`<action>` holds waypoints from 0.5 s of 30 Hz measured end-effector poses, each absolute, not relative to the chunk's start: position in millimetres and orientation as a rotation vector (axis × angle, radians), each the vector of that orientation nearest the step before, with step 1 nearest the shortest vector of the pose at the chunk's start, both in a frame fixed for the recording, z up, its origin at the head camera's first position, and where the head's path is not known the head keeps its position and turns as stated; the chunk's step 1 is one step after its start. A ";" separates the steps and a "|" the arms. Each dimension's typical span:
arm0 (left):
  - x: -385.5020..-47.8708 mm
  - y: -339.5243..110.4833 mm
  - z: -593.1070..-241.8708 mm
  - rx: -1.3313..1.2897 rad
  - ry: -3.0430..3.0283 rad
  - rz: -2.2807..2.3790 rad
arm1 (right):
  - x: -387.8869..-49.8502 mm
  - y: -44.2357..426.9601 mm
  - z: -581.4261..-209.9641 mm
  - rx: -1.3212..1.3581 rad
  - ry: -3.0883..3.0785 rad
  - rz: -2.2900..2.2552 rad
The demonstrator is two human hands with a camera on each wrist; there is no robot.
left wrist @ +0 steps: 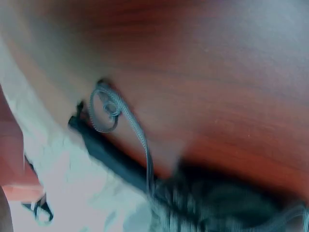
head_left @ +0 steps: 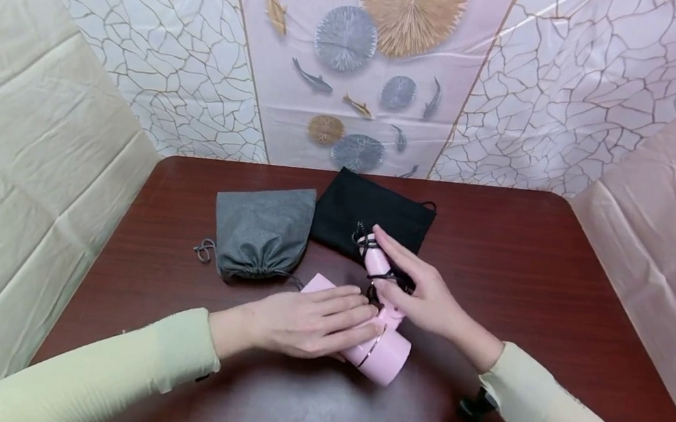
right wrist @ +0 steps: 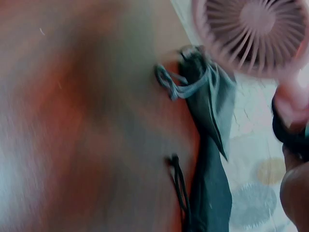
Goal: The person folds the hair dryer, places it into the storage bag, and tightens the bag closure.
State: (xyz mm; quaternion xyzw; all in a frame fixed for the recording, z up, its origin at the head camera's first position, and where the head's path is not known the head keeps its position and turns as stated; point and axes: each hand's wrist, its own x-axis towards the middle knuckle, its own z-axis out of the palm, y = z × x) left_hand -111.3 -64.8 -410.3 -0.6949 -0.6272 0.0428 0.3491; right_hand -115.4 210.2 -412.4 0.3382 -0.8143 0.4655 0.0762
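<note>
A glossy pale-pink plastic hair dryer (head_left: 387, 357) is held just above or against the dark reddish-brown wooden table (head_left: 494, 255), in front of the person, its barrel slanting from far left to near right. The left hand (head_left: 316, 322) lies across the barrel, fingers over the top and thumb tip on the near side, its grip grasping the dryer. The right hand (head_left: 428, 296) is at the handle (head_left: 377, 263), index finger reaching along to its end and thumb across its lower part; the other fingers are hidden, so I cannot tell whether this grip is clenched round it. A thin black cord (head_left: 385, 276) loops around the handle. The right wrist view shows the ribbed round pink grille (right wrist: 256, 19) at the barrel's end.

Beyond the left hand lies a grey fabric drawstring pouch (head_left: 262, 230), its gathered mouth toward the person. Just beside it, farther back, a flat black fabric drawstring pouch (head_left: 369, 211) lies behind the handle. A patterned fabric backdrop (head_left: 366, 56) with fish and round motifs hangs behind the table.
</note>
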 end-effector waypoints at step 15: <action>-113.8 -68.5 -406.9 -1.825 -1.635 0.144 | -121.7 209.1 -406.4 1.167 -2.524 1.257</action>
